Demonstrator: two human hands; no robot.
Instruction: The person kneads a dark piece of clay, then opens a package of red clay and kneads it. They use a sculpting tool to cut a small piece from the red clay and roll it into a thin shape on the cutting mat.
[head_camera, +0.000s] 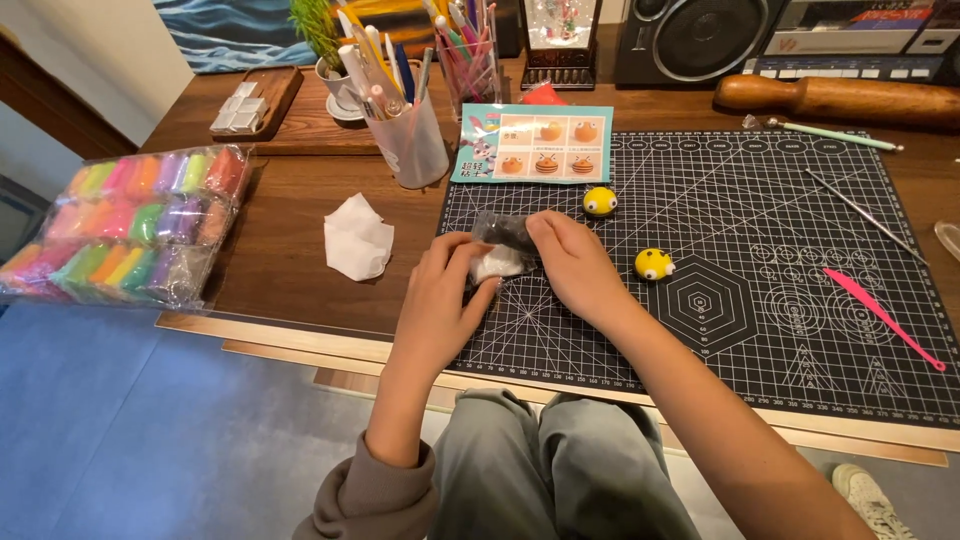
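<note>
Both hands are meeting over the near-left corner of the black cutting mat (760, 300) on the wooden table (290, 260). The left hand (440, 300) is pinching a small clear packet of white clay (497, 264) from its left end; the right hand (575, 265) is gripping the dark, crinkled upper part of the same packet (503, 231) from the right. The packet is lying between the two sets of fingers, its long axis running roughly up and away from the person; both hands are equally close. Two yellow clay balls with eyes (600, 201) are sitting on the mat, just beyond the right hand.
</note>
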